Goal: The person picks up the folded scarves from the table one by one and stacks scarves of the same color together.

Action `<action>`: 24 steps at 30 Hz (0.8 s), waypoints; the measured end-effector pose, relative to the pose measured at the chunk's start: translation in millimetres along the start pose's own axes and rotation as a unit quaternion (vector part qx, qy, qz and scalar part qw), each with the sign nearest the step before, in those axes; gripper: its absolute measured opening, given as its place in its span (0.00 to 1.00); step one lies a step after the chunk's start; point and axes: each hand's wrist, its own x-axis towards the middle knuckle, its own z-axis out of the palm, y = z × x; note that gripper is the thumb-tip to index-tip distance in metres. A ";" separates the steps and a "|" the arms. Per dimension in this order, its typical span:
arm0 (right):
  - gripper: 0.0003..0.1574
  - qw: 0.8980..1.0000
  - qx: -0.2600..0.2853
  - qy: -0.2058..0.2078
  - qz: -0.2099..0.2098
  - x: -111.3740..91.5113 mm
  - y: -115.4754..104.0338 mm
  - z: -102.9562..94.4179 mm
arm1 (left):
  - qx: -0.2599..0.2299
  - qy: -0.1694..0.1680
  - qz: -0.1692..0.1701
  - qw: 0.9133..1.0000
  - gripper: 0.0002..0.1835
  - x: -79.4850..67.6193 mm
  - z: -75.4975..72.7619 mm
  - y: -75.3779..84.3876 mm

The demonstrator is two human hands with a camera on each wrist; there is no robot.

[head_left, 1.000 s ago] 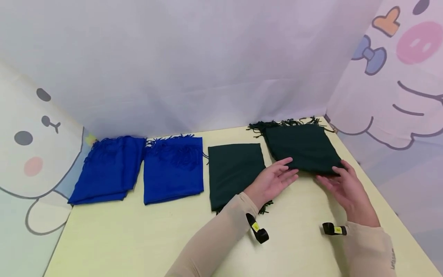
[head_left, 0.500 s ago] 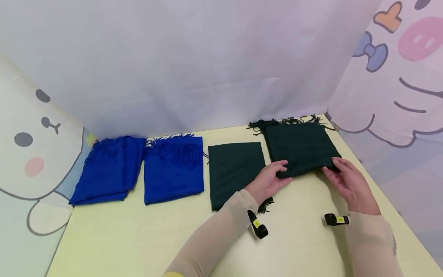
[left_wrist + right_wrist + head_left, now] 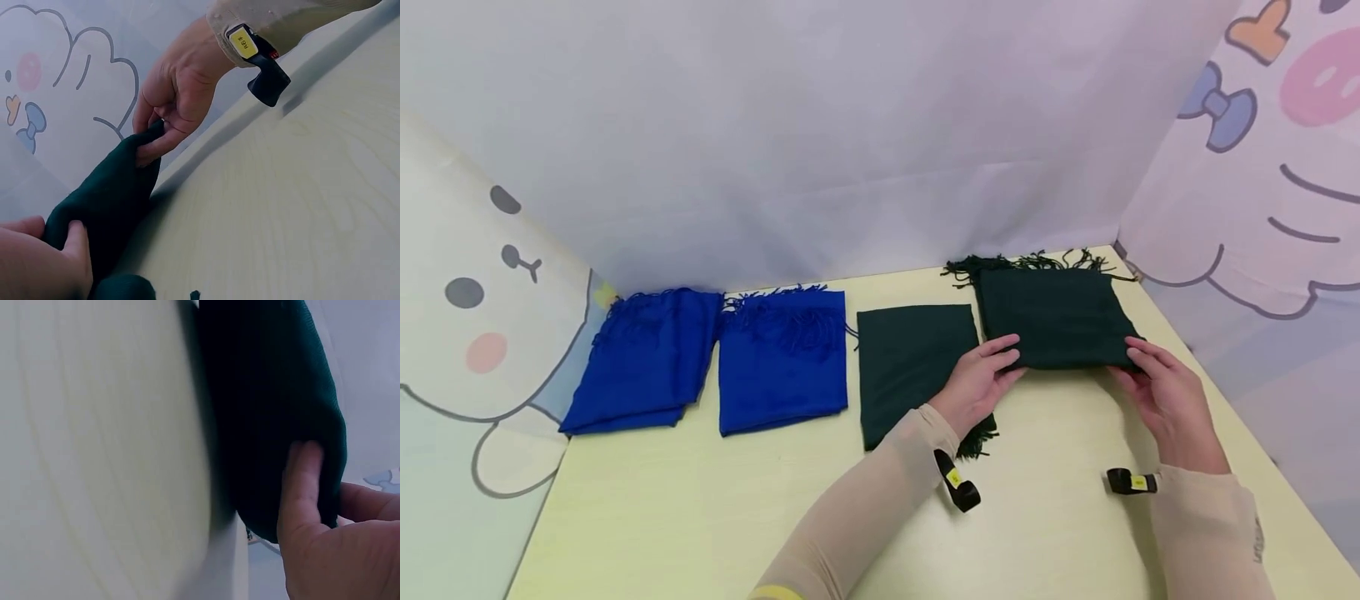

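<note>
A folded dark green scarf [image 3: 1048, 317] with fringe along its far edge lies at the table's right back corner. My left hand [image 3: 973, 385] grips its near left corner, and my right hand [image 3: 1168, 404] pinches the near right corner. Between them the near edge is raised off the tabletop, as the left wrist view shows with the scarf [image 3: 106, 194] standing above its shadow. From the right wrist, my right hand's thumb and fingers [image 3: 303, 481] show on opposite sides of the thick folded edge [image 3: 275, 412]. The left forearm passes over a second folded dark green scarf [image 3: 906, 358].
Left of the green scarves lie two folded blue scarves, one [image 3: 786, 367] in the middle and one [image 3: 640, 367] near the left edge. The pale wooden table [image 3: 700, 517] meets a white cloth wall [image 3: 820, 167] at the back. Printed cartoon walls flank both sides.
Both hands have closed on the right green scarf's near corners. Its near edge dipped at the left, then came up level between the hands. The other scarves keep their places.
</note>
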 end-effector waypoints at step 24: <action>0.27 0.988 0.055 -0.082 -0.115 -27.9 -2.2 40.9 | 0.081 -0.134 0.089 0.984 0.19 -14.8 -2.0 56.3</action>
